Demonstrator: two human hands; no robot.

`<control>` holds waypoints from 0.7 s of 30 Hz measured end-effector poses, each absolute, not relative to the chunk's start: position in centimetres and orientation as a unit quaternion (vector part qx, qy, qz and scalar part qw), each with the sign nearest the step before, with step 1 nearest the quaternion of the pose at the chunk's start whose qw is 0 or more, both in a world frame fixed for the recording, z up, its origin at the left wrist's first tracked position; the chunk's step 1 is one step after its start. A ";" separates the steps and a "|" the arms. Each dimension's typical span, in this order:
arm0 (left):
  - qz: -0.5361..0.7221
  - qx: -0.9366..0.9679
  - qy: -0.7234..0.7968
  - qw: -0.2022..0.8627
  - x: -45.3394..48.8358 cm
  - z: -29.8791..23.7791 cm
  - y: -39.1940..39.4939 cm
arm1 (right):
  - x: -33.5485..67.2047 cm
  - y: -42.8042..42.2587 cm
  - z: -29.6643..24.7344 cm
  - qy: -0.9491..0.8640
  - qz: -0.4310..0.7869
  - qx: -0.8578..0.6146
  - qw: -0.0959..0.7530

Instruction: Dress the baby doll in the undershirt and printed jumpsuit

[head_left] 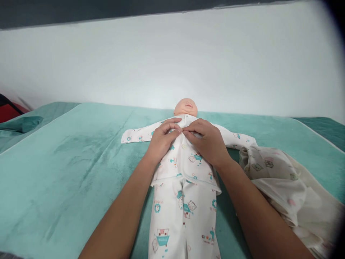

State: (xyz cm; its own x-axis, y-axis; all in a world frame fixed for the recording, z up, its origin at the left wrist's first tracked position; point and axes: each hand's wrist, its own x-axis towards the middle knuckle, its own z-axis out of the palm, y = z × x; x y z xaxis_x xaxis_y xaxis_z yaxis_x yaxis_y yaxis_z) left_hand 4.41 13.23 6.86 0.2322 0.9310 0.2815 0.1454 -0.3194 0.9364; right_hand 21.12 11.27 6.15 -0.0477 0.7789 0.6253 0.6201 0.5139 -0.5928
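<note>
A baby doll [186, 107] lies on its back, its head toward the wall. It wears a white printed jacket [172, 163] with both sleeves spread sideways, and matching white trousers [172, 223]. On the upper chest, my left hand [165, 138] pinches the jacket's front edge between thumb and fingers. Close against it, my right hand [206, 140] pinches the same front opening from the other side. The fingertips of both hands nearly meet at the seam. Whatever fastening lies between them is hidden. Below my hands the jacket's front panels overlap.
A crumpled heap of white printed cloth [283, 187] lies at the right, beside my right forearm. A teal plush cover [81, 172] spreads under the doll. Behind rises a white wall [151, 61]. Something red and black [9, 109] shows at the far left.
</note>
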 end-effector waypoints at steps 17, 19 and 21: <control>0.480 0.666 0.441 0.364 4.8 6.8 13.2 | 20.9 11.2 6.2 -0.698 0.088 -0.484 0.520; 0.485 0.665 0.431 0.371 4.7 6.6 13.3 | 20.9 11.2 6.2 -0.695 0.085 -0.488 0.522; 0.489 0.663 0.422 0.378 4.6 6.5 13.5 | 20.8 11.2 6.1 -0.692 0.079 -0.494 0.520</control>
